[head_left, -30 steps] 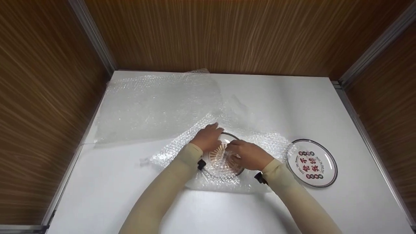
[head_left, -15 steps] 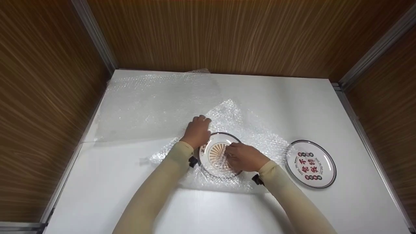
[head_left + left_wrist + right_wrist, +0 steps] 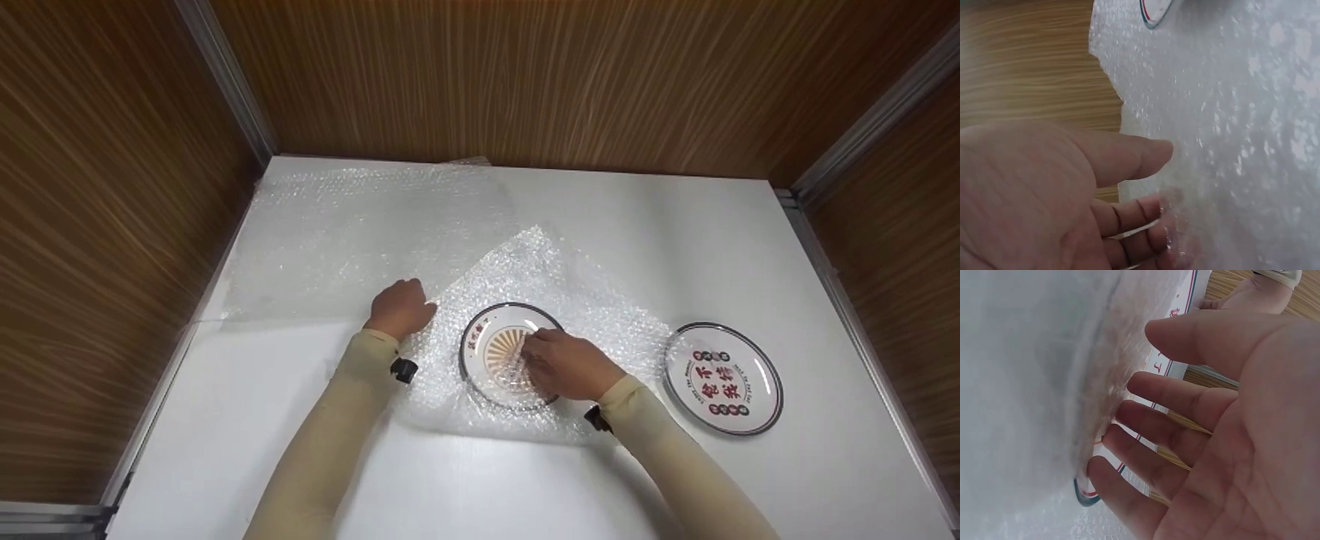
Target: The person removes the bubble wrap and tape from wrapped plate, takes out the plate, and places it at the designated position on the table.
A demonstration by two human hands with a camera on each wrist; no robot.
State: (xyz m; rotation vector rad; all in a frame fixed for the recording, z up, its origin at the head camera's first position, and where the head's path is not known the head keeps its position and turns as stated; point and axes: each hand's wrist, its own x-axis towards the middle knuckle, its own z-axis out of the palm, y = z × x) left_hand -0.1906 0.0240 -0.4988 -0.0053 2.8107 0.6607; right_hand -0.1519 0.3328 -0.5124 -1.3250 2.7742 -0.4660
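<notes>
A round plate (image 3: 497, 324) with a dark rim and an orange ray pattern lies on a bubble wrap sheet (image 3: 517, 274). A folded-over part of the wrap covers its lower right portion. My right hand (image 3: 566, 364) presses this fold onto the plate with nearly straight fingertips, as the right wrist view shows. At the sheet's left edge is my left hand (image 3: 401, 309). In the left wrist view its thumb (image 3: 1148, 157) lies over the wrap and its fingers are underneath, seen through the film, so it holds the edge.
To the right lies a second plate (image 3: 724, 379) with red characters, its left rim touching the wrap's edge. Another bubble wrap sheet (image 3: 337, 247) is spread at the back left of the white table (image 3: 450, 487). Wood-patterned panels (image 3: 525, 82) stand around the table.
My left hand has moved left from the plate to the wrap's left edge, and the wrap there is now spread flatter, leaving more of the plate uncovered. The right hand stays nearly in place.
</notes>
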